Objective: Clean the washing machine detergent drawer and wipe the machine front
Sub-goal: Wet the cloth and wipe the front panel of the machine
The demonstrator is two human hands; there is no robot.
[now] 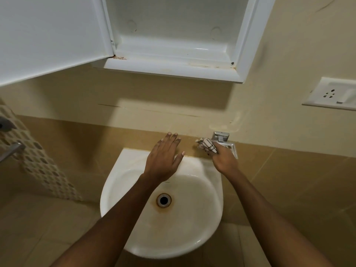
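1. Far left: a shiny metal bar [11, 151] on a wall strip of small spotted tiles.
2. Up top: a white cabinet door [48, 35] swung open to the left, next to the open white cabinet [173, 45] (some rusty marks along its bottom edge).
3. Then the left hand [163, 160]: out on a straight arm over the back rim of the white sink [115, 180], palm down, fingers straight and a little apart, tips up near the wall. Wide open, holding nothing.
4. Lower down in the bowl: a round drain [164, 200] with a brown ring around it.
5. Next, the cloth [206, 145]: white with dark lines, bunched up small, just above the sink's back right corner and close to the wall. Long way running from lower right to upper left, free end pointing up and left, away from the fist.
6. Then the right hand [224, 160]: arm straight out, back of the hand up, fingers curled tight round the cloth's right end.
7. Just beside that hand: a metal soap dish [234, 149] fixed to the wall. Touching it or not, cannot tell.
8. Far right: a white wall socket [331, 93].
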